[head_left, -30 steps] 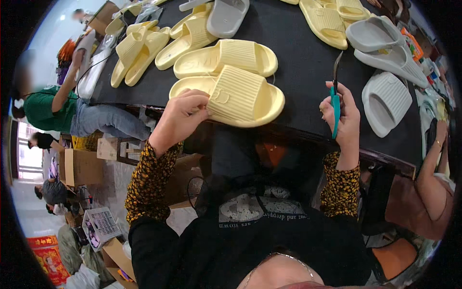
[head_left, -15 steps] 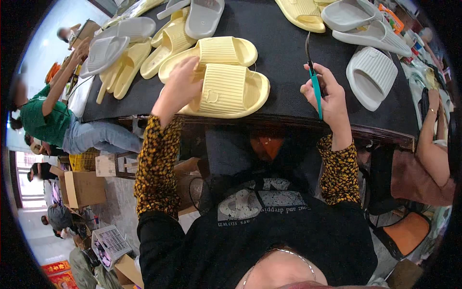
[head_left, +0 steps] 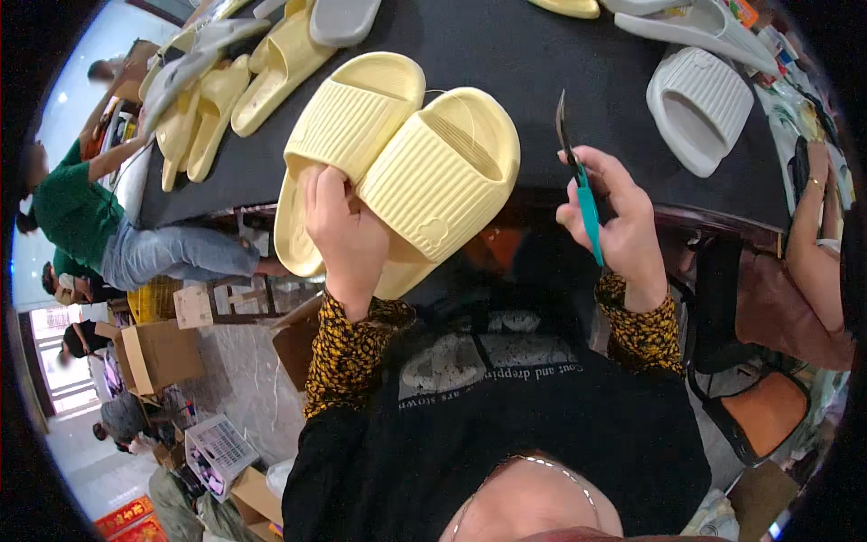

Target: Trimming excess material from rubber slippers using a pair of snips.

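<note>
A pair of pale yellow slide slippers (head_left: 442,181) is raised at the table's near edge, side by side and tilted, toes pointing up and right. My left hand (head_left: 343,226) is closed on the pair where the two meet, its fingertips partly hidden between the straps. A thin thread or cord loops around the toe ends. To the right, my right hand (head_left: 619,217) grips teal-handled thread snips (head_left: 589,212), their curved dark blade pointing up. The blade is apart from the slippers.
The dark table (head_left: 542,54) carries more yellow slippers (head_left: 284,72) at the left and a grey slipper (head_left: 700,113) at the right. A person in a green top (head_left: 77,208) works at the left. Another person's arm (head_left: 808,226) is at the right, above an orange chair (head_left: 763,420).
My left hand has lifted the yellow pair off the table toward me and turned it so the toes point upward. My right hand with the snips has come slightly closer to me.
</note>
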A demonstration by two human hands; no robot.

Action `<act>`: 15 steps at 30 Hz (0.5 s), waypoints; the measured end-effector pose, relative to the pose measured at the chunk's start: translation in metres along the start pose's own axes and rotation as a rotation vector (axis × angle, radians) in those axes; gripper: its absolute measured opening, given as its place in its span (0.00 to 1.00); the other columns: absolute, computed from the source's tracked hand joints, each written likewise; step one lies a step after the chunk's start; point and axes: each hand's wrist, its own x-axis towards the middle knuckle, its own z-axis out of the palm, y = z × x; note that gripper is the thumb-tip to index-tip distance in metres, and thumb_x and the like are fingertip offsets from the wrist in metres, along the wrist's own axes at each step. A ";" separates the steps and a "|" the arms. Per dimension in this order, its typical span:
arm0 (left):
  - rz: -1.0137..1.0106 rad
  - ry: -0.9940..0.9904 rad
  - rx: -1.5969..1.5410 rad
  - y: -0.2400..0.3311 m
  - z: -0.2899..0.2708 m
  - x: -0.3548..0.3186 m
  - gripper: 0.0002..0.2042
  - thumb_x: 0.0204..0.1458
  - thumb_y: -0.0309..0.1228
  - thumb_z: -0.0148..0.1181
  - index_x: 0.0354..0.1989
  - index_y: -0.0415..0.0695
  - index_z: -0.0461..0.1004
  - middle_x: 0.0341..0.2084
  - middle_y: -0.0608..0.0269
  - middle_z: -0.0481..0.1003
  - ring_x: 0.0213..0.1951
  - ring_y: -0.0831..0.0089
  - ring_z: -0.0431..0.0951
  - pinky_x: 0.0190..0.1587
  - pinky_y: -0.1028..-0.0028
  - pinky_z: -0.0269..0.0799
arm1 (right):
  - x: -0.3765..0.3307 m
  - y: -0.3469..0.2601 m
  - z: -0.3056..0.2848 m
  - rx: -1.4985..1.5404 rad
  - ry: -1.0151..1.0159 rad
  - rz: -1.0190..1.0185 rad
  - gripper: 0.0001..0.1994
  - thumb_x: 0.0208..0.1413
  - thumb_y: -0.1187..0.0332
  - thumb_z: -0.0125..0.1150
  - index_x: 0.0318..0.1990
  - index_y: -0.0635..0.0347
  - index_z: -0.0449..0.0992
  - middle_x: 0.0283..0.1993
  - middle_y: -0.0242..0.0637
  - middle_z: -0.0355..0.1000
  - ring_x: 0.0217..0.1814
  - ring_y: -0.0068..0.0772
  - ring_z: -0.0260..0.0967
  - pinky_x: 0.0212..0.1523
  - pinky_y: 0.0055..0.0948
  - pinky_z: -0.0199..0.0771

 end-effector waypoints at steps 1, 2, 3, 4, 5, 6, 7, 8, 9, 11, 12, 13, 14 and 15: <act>0.003 0.043 0.005 0.001 -0.001 -0.008 0.08 0.43 0.21 0.58 0.29 0.35 0.65 0.27 0.51 0.67 0.31 0.53 0.66 0.34 0.62 0.63 | -0.009 -0.002 0.002 0.001 -0.054 0.032 0.26 0.46 0.80 0.62 0.56 0.64 0.65 0.35 0.29 0.66 0.35 0.16 0.62 0.41 0.18 0.66; 0.013 0.089 0.009 0.003 -0.003 -0.012 0.08 0.43 0.21 0.58 0.29 0.36 0.65 0.27 0.52 0.67 0.31 0.53 0.65 0.34 0.62 0.62 | -0.016 -0.008 0.006 0.097 -0.086 0.081 0.27 0.43 0.75 0.68 0.53 0.61 0.66 0.37 0.34 0.67 0.35 0.21 0.62 0.39 0.22 0.67; 0.008 0.081 0.013 0.003 -0.004 -0.016 0.08 0.43 0.21 0.58 0.29 0.36 0.65 0.27 0.52 0.67 0.31 0.53 0.65 0.34 0.62 0.62 | -0.018 -0.013 0.007 -0.013 -0.179 0.033 0.28 0.42 0.74 0.68 0.53 0.60 0.65 0.39 0.38 0.67 0.37 0.29 0.66 0.41 0.27 0.69; 0.079 0.127 0.047 0.002 -0.005 -0.020 0.09 0.42 0.22 0.59 0.29 0.36 0.65 0.28 0.52 0.67 0.32 0.53 0.65 0.35 0.61 0.62 | -0.022 -0.011 0.010 -0.064 -0.208 -0.007 0.29 0.41 0.73 0.69 0.53 0.60 0.65 0.40 0.40 0.67 0.40 0.36 0.67 0.42 0.30 0.69; 0.149 0.174 0.082 0.000 -0.004 -0.024 0.09 0.42 0.22 0.60 0.30 0.37 0.65 0.28 0.52 0.67 0.32 0.52 0.65 0.36 0.59 0.62 | -0.025 -0.007 0.015 -0.116 -0.239 -0.046 0.29 0.40 0.71 0.69 0.53 0.60 0.65 0.41 0.43 0.67 0.42 0.42 0.67 0.43 0.34 0.69; 0.201 0.214 0.109 -0.003 -0.003 -0.027 0.10 0.42 0.24 0.61 0.31 0.37 0.67 0.28 0.52 0.68 0.32 0.52 0.66 0.38 0.57 0.62 | -0.027 -0.007 0.018 -0.175 -0.270 -0.025 0.29 0.40 0.70 0.69 0.52 0.60 0.65 0.41 0.46 0.67 0.44 0.49 0.66 0.44 0.38 0.68; 0.198 0.208 0.109 -0.004 -0.001 -0.029 0.10 0.42 0.24 0.61 0.31 0.37 0.67 0.28 0.52 0.68 0.32 0.52 0.66 0.38 0.57 0.62 | -0.030 -0.006 0.021 -0.173 -0.272 -0.019 0.29 0.40 0.70 0.69 0.52 0.60 0.65 0.41 0.46 0.67 0.44 0.49 0.66 0.44 0.38 0.68; 0.236 0.229 0.118 -0.004 0.000 -0.031 0.10 0.42 0.25 0.61 0.32 0.36 0.67 0.29 0.52 0.68 0.32 0.52 0.67 0.38 0.57 0.62 | -0.033 -0.004 0.025 -0.205 -0.272 -0.018 0.28 0.41 0.70 0.69 0.52 0.60 0.65 0.41 0.46 0.67 0.44 0.49 0.67 0.43 0.38 0.69; 0.274 0.250 0.126 -0.004 0.001 -0.032 0.11 0.42 0.25 0.61 0.33 0.36 0.68 0.29 0.51 0.69 0.32 0.51 0.67 0.39 0.56 0.62 | -0.035 -0.003 0.027 -0.238 -0.272 -0.016 0.27 0.41 0.70 0.68 0.52 0.60 0.65 0.41 0.46 0.67 0.43 0.48 0.67 0.42 0.39 0.69; 0.270 0.235 0.137 -0.001 0.001 -0.036 0.12 0.42 0.25 0.61 0.34 0.35 0.69 0.31 0.51 0.70 0.33 0.50 0.68 0.40 0.56 0.63 | -0.036 -0.002 0.027 -0.301 -0.284 -0.021 0.28 0.41 0.72 0.69 0.52 0.62 0.66 0.41 0.44 0.67 0.42 0.40 0.69 0.39 0.32 0.73; 0.268 0.223 0.150 0.000 0.002 -0.038 0.12 0.43 0.25 0.61 0.36 0.35 0.69 0.32 0.50 0.70 0.33 0.50 0.69 0.41 0.55 0.63 | -0.036 -0.002 0.027 -0.325 -0.284 -0.012 0.27 0.42 0.72 0.68 0.52 0.62 0.66 0.41 0.43 0.68 0.40 0.39 0.69 0.39 0.32 0.73; 0.265 0.219 0.147 0.001 0.003 -0.039 0.12 0.43 0.25 0.61 0.36 0.35 0.69 0.32 0.50 0.70 0.33 0.50 0.69 0.41 0.55 0.63 | -0.035 -0.003 0.027 -0.349 -0.283 -0.003 0.27 0.42 0.72 0.68 0.52 0.62 0.66 0.40 0.43 0.68 0.38 0.39 0.70 0.39 0.31 0.73; 0.268 0.217 0.137 0.001 0.003 -0.040 0.13 0.43 0.25 0.61 0.37 0.34 0.69 0.33 0.49 0.71 0.34 0.49 0.69 0.42 0.54 0.64 | -0.036 -0.005 0.027 -0.348 -0.286 0.003 0.27 0.42 0.72 0.68 0.52 0.62 0.66 0.40 0.43 0.68 0.38 0.39 0.70 0.39 0.31 0.73; 0.271 0.215 0.127 0.000 0.004 -0.042 0.13 0.43 0.25 0.60 0.37 0.33 0.70 0.34 0.48 0.71 0.35 0.48 0.70 0.43 0.54 0.64 | -0.036 -0.007 0.027 -0.321 -0.283 0.014 0.26 0.42 0.72 0.68 0.51 0.62 0.67 0.39 0.42 0.68 0.37 0.37 0.70 0.37 0.30 0.74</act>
